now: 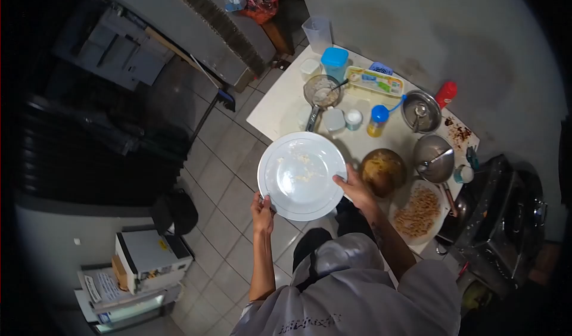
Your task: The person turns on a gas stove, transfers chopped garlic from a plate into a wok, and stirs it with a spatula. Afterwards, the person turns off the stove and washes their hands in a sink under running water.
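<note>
I hold a round white plate [292, 194] with a wide rim by its edge in both hands, in front of my body and out past the near edge of the bench. Pale, crumbly residue [305, 163] is scattered over its middle and far part. My left hand [262, 214] grips the near left rim, its fingers closed on the edge. My right hand [357, 192] clamps the right rim, thumb laid over the top; the fingers under it are hidden from me.

Just beyond the plate is the white-topped bench [269, 117]. Near my right hand stands a round brownish bowl [384, 152] with yellowish food in it, and beside that lies a white oval dish [409, 191] of small golden-brown pieces [420, 215]. Past my plate sits a small pan with a dark handle [313, 120], a spoon and whitish stuff inside. Farther along are a yellow bottle with a blue cap [378, 120], two grey metal bowls and a red bottle [445, 93]. Grey tiles [217, 199] cover the floor to my left.
</note>
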A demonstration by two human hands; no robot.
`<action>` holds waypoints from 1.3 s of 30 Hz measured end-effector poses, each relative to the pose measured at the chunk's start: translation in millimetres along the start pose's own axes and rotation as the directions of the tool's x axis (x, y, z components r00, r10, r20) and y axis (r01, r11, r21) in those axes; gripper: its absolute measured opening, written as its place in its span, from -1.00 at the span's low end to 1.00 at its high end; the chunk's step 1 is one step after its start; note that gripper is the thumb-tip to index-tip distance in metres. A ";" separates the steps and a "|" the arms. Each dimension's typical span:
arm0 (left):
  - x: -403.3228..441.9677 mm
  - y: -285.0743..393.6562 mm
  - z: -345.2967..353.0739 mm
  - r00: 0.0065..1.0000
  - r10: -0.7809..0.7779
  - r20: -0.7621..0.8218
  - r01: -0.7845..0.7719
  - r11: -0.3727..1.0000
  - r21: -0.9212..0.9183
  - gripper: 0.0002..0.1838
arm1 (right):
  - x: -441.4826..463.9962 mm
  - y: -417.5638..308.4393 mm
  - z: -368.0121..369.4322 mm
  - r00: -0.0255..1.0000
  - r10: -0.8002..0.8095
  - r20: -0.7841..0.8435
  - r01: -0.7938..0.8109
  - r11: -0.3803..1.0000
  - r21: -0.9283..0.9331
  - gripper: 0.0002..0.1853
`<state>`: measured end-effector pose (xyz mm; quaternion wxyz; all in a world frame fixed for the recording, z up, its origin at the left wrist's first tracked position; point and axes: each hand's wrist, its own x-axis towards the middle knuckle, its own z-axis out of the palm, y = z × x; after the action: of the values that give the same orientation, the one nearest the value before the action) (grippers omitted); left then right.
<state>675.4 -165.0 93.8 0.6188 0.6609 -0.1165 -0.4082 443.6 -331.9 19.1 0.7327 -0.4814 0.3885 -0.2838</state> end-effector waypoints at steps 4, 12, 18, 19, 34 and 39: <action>104.7 31.5 -40.7 0.999 -0.001 -0.040 0.001 1.000 0.015 -0.74 | 81.7 -5.6 75.6 0.999 0.040 -0.020 -0.039 0.997 0.060 -0.44; 358.7 63.7 -89.7 0.974 -0.127 0.187 0.088 0.975 0.206 -0.64 | 224.6 46.4 156.8 0.954 0.217 -0.205 -0.248 0.959 -0.139 -0.22; 491.1 53.1 -73.1 0.907 -0.232 0.353 0.118 0.942 0.316 -0.66 | 295.8 47.7 197.4 0.747 0.333 -0.576 -0.414 0.910 -0.011 -0.13; 495.3 62.3 -62.5 0.896 -0.273 0.349 0.152 0.930 0.335 -0.60 | 302.4 51.2 197.4 0.726 0.335 -0.601 -0.375 0.925 0.062 -0.11; 544.7 37.5 9.6 0.822 -0.375 0.429 0.131 0.858 0.497 -0.63 | 285.8 10.7 214.4 0.555 0.267 -0.787 -0.502 0.863 -0.061 -0.43; 632.6 -51.8 -15.4 0.845 0.014 0.534 -0.403 0.674 0.619 -0.63 | 249.2 25.2 214.5 0.616 0.199 -0.762 -0.524 0.826 -0.208 -0.77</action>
<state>1072.4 -560.2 -205.1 0.3083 0.7036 -0.4942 -0.4070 759.2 -415.2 -27.6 0.4476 -0.3848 0.7818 -0.2007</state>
